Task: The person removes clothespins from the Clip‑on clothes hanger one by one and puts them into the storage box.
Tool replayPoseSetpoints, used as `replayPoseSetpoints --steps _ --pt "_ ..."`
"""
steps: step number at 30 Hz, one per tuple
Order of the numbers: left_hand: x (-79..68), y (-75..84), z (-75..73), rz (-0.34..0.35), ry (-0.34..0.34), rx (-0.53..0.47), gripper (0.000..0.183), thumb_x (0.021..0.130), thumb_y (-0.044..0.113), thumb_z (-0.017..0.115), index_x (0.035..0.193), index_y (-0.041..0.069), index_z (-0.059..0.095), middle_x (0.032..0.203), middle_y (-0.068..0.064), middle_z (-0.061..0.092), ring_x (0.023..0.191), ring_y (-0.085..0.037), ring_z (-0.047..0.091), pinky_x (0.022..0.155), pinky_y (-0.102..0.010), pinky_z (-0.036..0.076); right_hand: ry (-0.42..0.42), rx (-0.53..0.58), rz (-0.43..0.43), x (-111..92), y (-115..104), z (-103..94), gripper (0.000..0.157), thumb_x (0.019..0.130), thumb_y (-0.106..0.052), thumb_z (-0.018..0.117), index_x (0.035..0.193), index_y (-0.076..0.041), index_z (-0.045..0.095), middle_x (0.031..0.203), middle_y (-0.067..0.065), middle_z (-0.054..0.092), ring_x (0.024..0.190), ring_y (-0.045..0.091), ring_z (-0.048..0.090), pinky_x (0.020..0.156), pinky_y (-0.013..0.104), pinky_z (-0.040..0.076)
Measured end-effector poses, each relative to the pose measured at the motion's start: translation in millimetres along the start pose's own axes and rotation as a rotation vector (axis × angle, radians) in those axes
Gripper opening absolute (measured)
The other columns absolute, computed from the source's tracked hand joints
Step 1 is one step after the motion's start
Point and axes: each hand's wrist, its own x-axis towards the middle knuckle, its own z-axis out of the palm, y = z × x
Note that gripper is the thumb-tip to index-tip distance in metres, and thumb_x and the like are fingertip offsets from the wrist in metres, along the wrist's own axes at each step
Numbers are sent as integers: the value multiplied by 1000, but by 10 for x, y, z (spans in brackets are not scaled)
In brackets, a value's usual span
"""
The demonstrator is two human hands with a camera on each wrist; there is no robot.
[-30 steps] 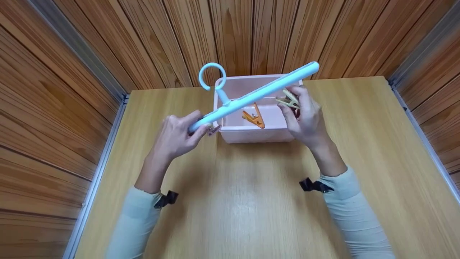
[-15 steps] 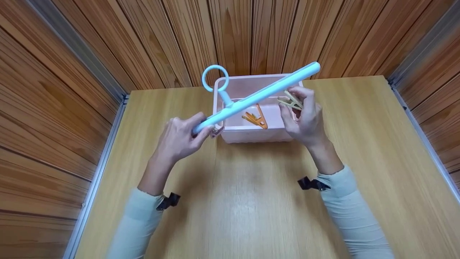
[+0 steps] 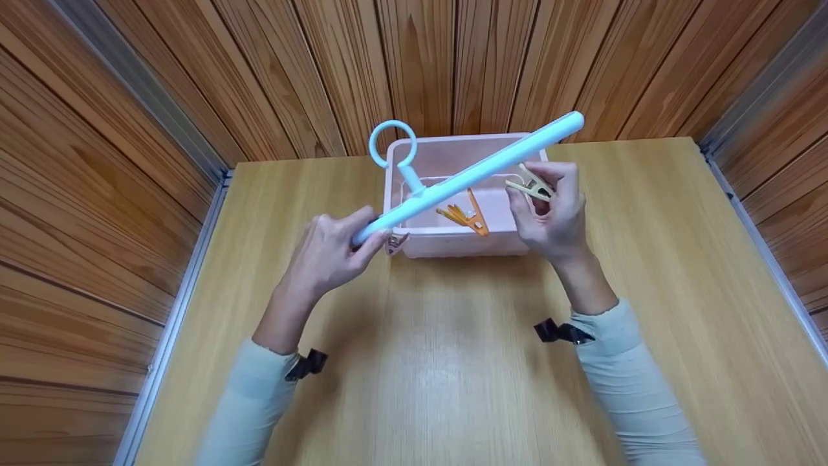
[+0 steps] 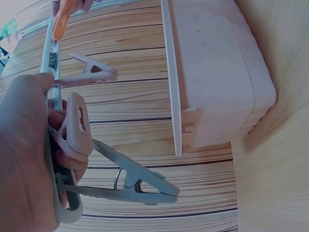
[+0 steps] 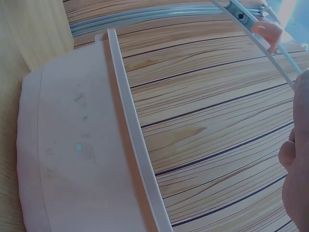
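Slightly rightward, compared with the earlier frames, have come the one light blue hanger (image 3: 485, 169) and the left hand (image 3: 330, 249); the orange clip (image 3: 479, 224) below the bar has moved with them, while the right hand (image 3: 553, 213) has shifted only a little. At far left are a wood-panelled wall (image 3: 84, 226) and a metal rail (image 3: 175, 310). Next comes the left of two pale sleeves (image 3: 249, 395), with a black wrist piece (image 3: 306, 364).

Of the two hands, the left is closed round the hanger's lower end. By its fingers the left wrist view shows three clips: one grey-green clip (image 4: 157, 181) and two pale pink clips, one nearer (image 4: 79, 145), one farther along (image 4: 104, 75). From the head, the hand covers most of these.

Midway, one pink box (image 3: 466, 244) stands on the tabletop (image 3: 440, 336) near the back wall (image 3: 420, 65). Tilted up to the right, the hanger crosses in front of it, hiding part of its inside, with the single orange clip on the bar.

Farther right, the right hand pinches one pale yellow clip (image 3: 540, 188) just below the bar; whether that touches the hanger cannot be told. Five clips show altogether. A second black wrist piece (image 3: 563, 331) sits by the right cuff.
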Motion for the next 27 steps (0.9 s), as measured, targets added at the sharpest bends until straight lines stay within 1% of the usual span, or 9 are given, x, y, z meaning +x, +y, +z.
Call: replayPoseSetpoints --steps 6,8,12,14,16,18,23,25,27 --pt "-10 -30 -14 -16 -7 -5 24 109 30 70 111 6 72 67 -5 52 53 -12 41 51 -23 30 -22 -30 20 -11 -11 -13 42 90 17 81 125 15 58 105 31 74 84 0 56 74 5 41" --pt "-16 -56 -37 -25 -4 3 24 109 30 70 112 6 73 67 -6 54 54 -12 41 51 -23 30 -40 -28 13 -1 5 -40 41 90 13 85 124 13 62 107 31 78 80 1 55 72 5 40" --pt "-30 -102 -82 -41 7 21 25 109 31 70 112 6 74 67 -7 57 53 -12 41 51 -24 31 -130 -8 -27 19 45 -104 39 92 8 86 126 11 67 99 25 81 65 10 57 66 5 37" --pt "-35 -106 -86 -43 8 21 26 109 31 69 111 6 74 68 -8 58 52 -11 41 51 -24 31 -174 -9 -45 14 58 -127 40 91 12 85 128 11 67 94 23 81 62 19 65 64 4 40" --pt "-39 -104 -83 -47 7 21 26 110 32 69 112 6 74 68 -8 59 52 -11 42 51 -24 32 -185 -38 -64 2 58 -117 43 91 14 84 130 12 67 90 22 81 64 27 73 63 5 44" --pt "-41 -89 -75 -53 2 23 26 110 32 69 113 7 74 68 -8 59 52 -12 42 51 -24 32 -162 -95 -81 -18 53 -90 44 90 14 84 130 12 67 89 22 81 61 28 72 58 11 45" --pt "-48 -31 -64 -60 -4 42 26 110 32 69 118 8 73 68 -8 58 51 -12 42 51 -23 33 -27 -232 -115 -54 46 -8 36 91 10 85 123 10 68 102 26 84 51 26 57 52 25 40" --pt "-52 -8 -64 -44 7 59 25 110 32 70 118 8 73 66 -7 56 50 -12 39 51 -23 32 40 -268 -128 -60 50 16 28 96 3 83 119 8 69 104 26 84 50 27 54 52 29 40" --pt "-56 15 -68 -23 21 82 25 109 31 70 116 8 72 64 -6 52 50 -12 35 51 -23 29 105 -299 -147 -66 60 44 22 103 -8 80 116 7 70 98 25 84 50 29 54 50 36 40"
